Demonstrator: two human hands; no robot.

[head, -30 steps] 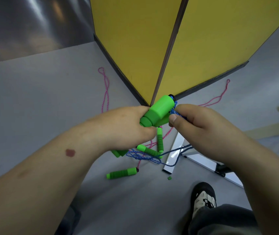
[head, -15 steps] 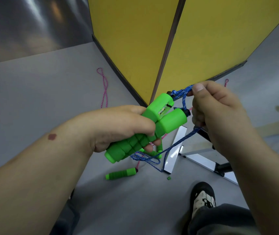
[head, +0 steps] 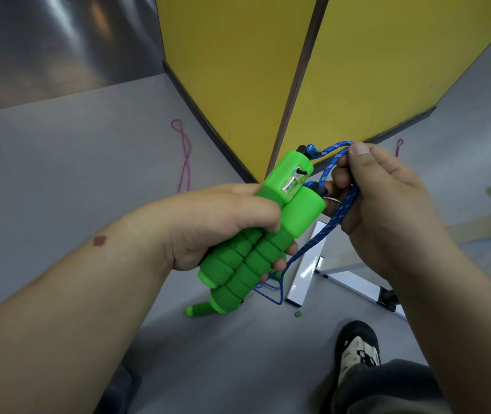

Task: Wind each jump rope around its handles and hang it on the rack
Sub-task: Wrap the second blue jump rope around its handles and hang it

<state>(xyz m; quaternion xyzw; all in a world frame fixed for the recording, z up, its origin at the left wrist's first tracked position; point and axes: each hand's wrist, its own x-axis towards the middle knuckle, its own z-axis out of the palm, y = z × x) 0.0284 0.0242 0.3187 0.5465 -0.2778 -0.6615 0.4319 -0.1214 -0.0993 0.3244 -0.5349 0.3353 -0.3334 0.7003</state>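
Note:
My left hand [head: 217,225] grips two green foam jump-rope handles [head: 256,243] side by side, their thick ends pointing up and to the right. A blue braided rope [head: 328,168] comes out of the handle tops. My right hand [head: 378,201] pinches loops of that rope just right of the handles. The remaining blue rope hangs down to the floor below the handles. No rack is clearly in view.
Another green handle [head: 199,309] lies on the grey floor under my left hand. Pink rope [head: 185,156] trails on the floor left of the yellow partition [head: 238,70]. A white frame [head: 304,282] lies at lower right, beside my shoe [head: 357,351].
My left hand has turned the two handles so that their foam grips face me. My right hand rose from the handle tops and now holds rope loops a little higher and to the right.

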